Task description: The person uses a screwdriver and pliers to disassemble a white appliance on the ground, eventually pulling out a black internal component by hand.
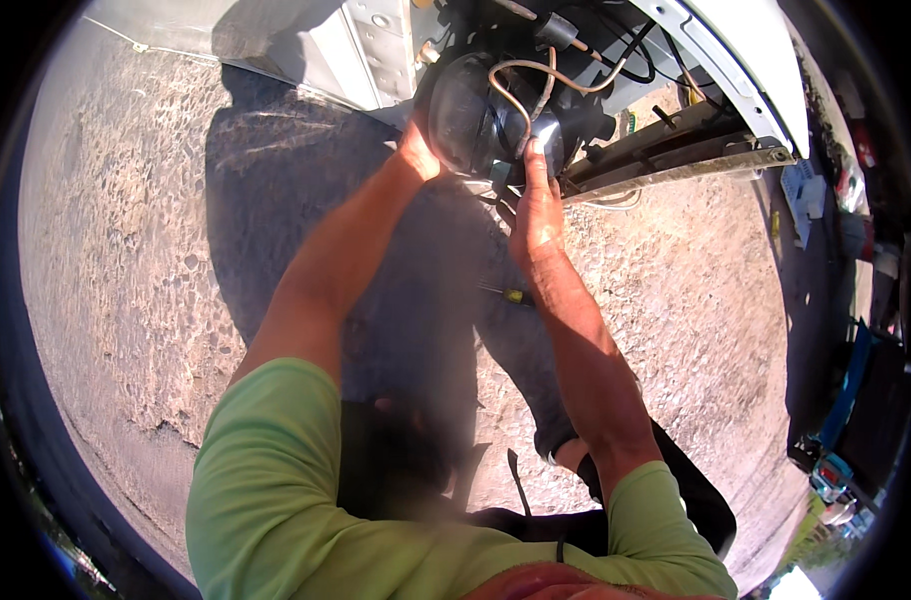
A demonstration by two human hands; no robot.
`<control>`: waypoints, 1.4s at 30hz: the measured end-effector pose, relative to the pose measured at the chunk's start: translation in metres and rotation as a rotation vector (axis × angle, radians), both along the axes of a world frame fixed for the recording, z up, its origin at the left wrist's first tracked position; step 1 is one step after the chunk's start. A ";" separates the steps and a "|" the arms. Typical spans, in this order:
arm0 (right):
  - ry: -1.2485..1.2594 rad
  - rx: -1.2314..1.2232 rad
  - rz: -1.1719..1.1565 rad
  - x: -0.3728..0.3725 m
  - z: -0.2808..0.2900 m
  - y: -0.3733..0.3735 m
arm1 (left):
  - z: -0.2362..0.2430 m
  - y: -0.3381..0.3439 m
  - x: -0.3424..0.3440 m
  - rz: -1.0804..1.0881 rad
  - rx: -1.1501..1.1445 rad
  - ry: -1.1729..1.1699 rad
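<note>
Both arms stretch far; the left hand (420, 148) lies against the left side of the black compressor (461, 115), far centre; the right hand (539, 208) extends its thumb onto the near right side; fingers hidden, both grips unclear.

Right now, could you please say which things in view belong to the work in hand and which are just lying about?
Work in hand:
black compressor, left hand and right hand on it
coppery tubing
open white appliance

Apparently lying about:
yellow-handled tool on the ground
white perforated piece at right
</note>
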State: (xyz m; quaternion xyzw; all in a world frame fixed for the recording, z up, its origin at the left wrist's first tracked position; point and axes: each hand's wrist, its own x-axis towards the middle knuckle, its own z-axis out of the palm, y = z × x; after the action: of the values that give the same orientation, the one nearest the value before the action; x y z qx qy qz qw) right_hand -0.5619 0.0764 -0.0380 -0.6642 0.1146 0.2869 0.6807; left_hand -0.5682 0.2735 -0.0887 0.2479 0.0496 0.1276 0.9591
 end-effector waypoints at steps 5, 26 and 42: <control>0.016 0.090 0.067 -0.015 0.027 -0.006 | 0.003 -0.001 -0.017 -0.043 0.088 -0.034; 0.164 0.088 0.269 -0.015 0.079 -0.027 | -0.009 0.004 -0.055 -0.027 -0.124 0.206; 0.061 0.011 0.312 -0.001 0.064 -0.032 | 0.034 -0.019 -0.049 -0.160 -0.013 -0.112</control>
State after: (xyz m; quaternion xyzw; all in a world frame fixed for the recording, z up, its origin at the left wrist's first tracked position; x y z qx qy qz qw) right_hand -0.5630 0.0444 0.0255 -0.6614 0.0290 0.4097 0.6276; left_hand -0.6173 0.2549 -0.0552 0.2374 -0.0233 0.0640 0.9690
